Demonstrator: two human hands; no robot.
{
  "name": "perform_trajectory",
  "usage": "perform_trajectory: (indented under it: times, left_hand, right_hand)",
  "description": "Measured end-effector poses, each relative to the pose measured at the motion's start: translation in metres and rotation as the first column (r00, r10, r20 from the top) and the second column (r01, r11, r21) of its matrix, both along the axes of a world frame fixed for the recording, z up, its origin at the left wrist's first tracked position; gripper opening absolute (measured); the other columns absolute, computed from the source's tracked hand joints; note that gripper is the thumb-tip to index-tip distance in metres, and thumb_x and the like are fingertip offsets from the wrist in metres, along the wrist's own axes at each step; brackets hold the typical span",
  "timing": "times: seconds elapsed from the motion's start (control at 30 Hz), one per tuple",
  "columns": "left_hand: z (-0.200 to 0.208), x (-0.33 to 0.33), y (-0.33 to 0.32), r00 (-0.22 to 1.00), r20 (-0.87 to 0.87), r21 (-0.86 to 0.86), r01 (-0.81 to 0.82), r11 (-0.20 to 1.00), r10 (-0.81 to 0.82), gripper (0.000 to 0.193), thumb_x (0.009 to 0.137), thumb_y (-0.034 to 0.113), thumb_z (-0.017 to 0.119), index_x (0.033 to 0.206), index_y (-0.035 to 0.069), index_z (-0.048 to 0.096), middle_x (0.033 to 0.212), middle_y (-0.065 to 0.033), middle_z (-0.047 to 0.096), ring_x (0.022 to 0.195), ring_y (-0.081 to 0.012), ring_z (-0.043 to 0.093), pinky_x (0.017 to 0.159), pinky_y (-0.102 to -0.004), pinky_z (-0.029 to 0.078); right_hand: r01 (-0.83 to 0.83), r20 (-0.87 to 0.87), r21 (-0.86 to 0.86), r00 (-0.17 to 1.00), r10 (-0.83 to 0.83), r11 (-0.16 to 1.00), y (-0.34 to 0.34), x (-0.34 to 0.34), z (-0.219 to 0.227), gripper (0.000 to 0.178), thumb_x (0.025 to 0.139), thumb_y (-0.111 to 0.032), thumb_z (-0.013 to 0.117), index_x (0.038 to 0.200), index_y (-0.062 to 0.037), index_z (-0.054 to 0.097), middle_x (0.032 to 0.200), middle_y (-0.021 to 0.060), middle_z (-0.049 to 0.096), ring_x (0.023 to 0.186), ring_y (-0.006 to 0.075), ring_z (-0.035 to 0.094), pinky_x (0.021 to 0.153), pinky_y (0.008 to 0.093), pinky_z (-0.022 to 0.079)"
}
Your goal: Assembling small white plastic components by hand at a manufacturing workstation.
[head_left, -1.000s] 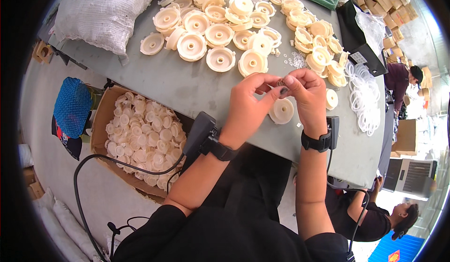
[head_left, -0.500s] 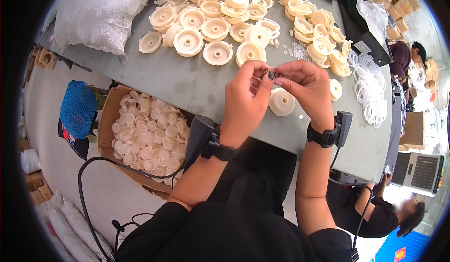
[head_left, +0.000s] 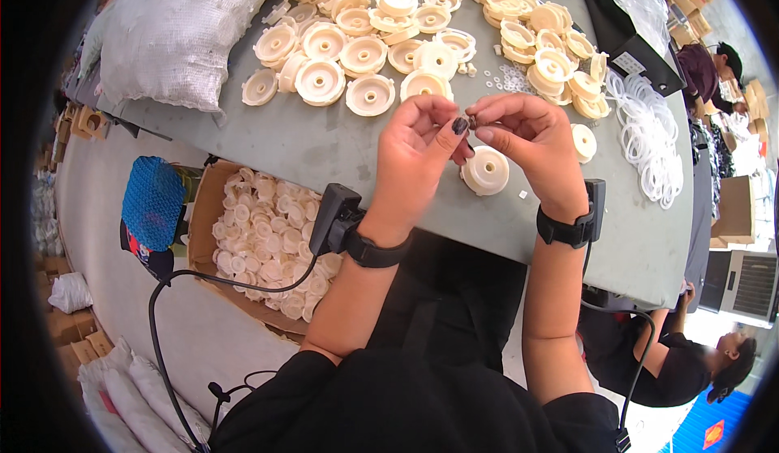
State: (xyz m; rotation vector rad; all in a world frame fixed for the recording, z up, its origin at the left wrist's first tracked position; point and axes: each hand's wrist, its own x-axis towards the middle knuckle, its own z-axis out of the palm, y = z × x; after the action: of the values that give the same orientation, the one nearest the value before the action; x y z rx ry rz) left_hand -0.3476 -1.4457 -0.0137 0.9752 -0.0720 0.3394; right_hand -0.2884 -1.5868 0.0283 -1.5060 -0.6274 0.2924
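Note:
Above the grey table (head_left: 324,149), my left hand (head_left: 418,157) and my right hand (head_left: 527,141) meet at their fingertips. Both are closed in a pinch around a small dark brown piece (head_left: 472,120), perhaps a coil, too small to make out well and partly hidden by the fingers. Just below them a cream round plastic cap (head_left: 485,171) with a raised centre lies on the table. A tiny white square piece (head_left: 523,194) is to its right. Another cream cap (head_left: 583,143) lies beyond my right hand.
Cream plastic rings (head_left: 324,80) are heaped at the far side, with small clear washers (head_left: 511,78) among them. White tubing loops (head_left: 645,145) lie right, near a black box (head_left: 629,27). A white sack (head_left: 174,39) rests left. A cardboard box (head_left: 203,210) holds white caps. Co-workers are at right.
The fingertips have drawn slightly apart, and the fingers of my left hand have opened a little. The whole view has shifted slightly; the cap below stays on the table.

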Motion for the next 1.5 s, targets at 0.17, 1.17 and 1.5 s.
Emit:
perform_trajectory:
  times: [0.17,1.17,1.5]
  left_hand:
    - [0.003,-0.003,0.007,1.000,0.006,0.090,-0.002,0.996,0.001,0.021,0.083,0.006,0.064,0.100,-0.003,0.056,0.090,-0.0092,0.062,0.074,-0.0143,0.061,0.069,-0.0251,0.051]
    - [0.010,-0.013,0.005,0.986,-0.123,0.089,0.124,0.988,-0.112,0.035,0.096,0.031,0.039,0.070,0.008,0.041,0.054,0.0035,0.030,0.044,-0.0073,0.032,0.038,-0.0222,0.032]
    - [0.009,-0.013,0.020,0.854,-0.346,-0.125,0.370,0.921,-0.390,0.044,0.095,0.038,0.036,0.058,0.014,0.030,0.047,0.0009,0.031,0.038,-0.0137,0.037,0.040,-0.0271,0.035]
  right_hand:
    - [-0.050,-0.118,0.057,0.991,0.057,0.997,-0.001,-0.003,0.009,0.016,0.078,0.000,0.066,0.093,0.0041,0.062,0.089,0.0086,0.065,0.083,0.0137,0.062,0.077,0.0257,0.051]
    - [-0.044,0.160,-0.092,0.985,0.059,0.995,0.003,-0.006,0.002,0.018,0.074,-0.002,0.070,0.092,0.0011,0.067,0.087,0.0065,0.067,0.079,0.0105,0.062,0.074,0.0235,0.051]
    - [-0.050,0.168,-0.096,0.984,0.066,0.994,0.006,-0.007,0.001,0.016,0.076,-0.002,0.068,0.091,0.0027,0.065,0.088,0.0063,0.067,0.080,0.0106,0.062,0.075,0.0234,0.051]
